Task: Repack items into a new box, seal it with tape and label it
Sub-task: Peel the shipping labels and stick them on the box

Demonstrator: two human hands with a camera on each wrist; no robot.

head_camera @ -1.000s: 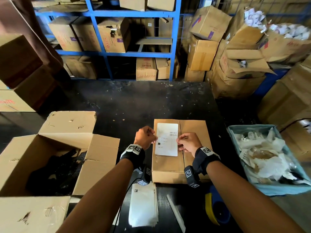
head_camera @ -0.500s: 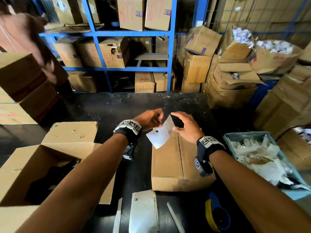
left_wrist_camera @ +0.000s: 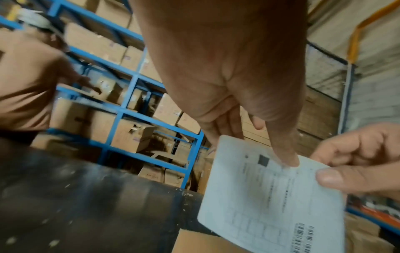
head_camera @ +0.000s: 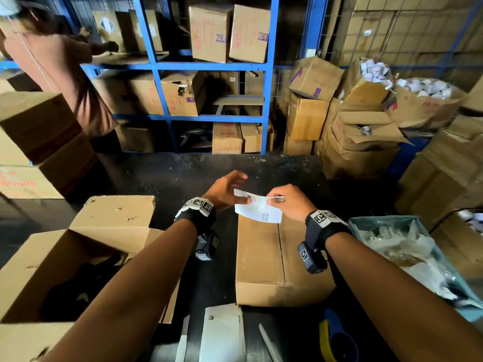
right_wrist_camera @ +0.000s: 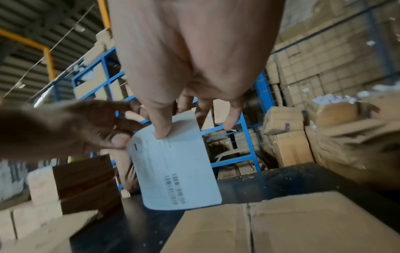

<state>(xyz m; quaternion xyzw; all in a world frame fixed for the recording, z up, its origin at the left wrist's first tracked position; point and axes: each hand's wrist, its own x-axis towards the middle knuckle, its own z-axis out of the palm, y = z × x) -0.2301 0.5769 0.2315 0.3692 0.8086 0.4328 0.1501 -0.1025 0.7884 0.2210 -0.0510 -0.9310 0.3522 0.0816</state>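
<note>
In the head view, a white rectangular paper label (head_camera: 258, 209) with printed barcodes is held up at the centre of the frame, above the far end of a closed brown cardboard box (head_camera: 279, 259) that sits on the black counter (head_camera: 183, 176). The right hand (head_camera: 290, 202) pinches the label's upper right edge with curled fingers, while the left hand (head_camera: 224, 189) has its thumb on the label's upper left corner and its other fingers spread loosely above it. At the lower left of the frame stands an open brown cardboard box (head_camera: 78, 257) with dark contents; at the lower right a light blue bin (head_camera: 358, 226) holds crumpled white paper. A white sheet stack (head_camera: 222, 333) lies at the bottom centre, just before the closed box. In the left wrist view, the left hand (left_wrist_camera: 227, 68) reaches down from the top of the frame, its thumb tip pressing the label (left_wrist_camera: 270, 196), and the right hand (left_wrist_camera: 357, 162) grips the label's edge at the right side. In the right wrist view, the right hand (right_wrist_camera: 190, 59) clamps the label (right_wrist_camera: 175, 164) between thumb and fingers at the centre, the left hand (right_wrist_camera: 75, 126) pinches its left corner, and the closed box (right_wrist_camera: 281, 226) fills the lower right.
</note>
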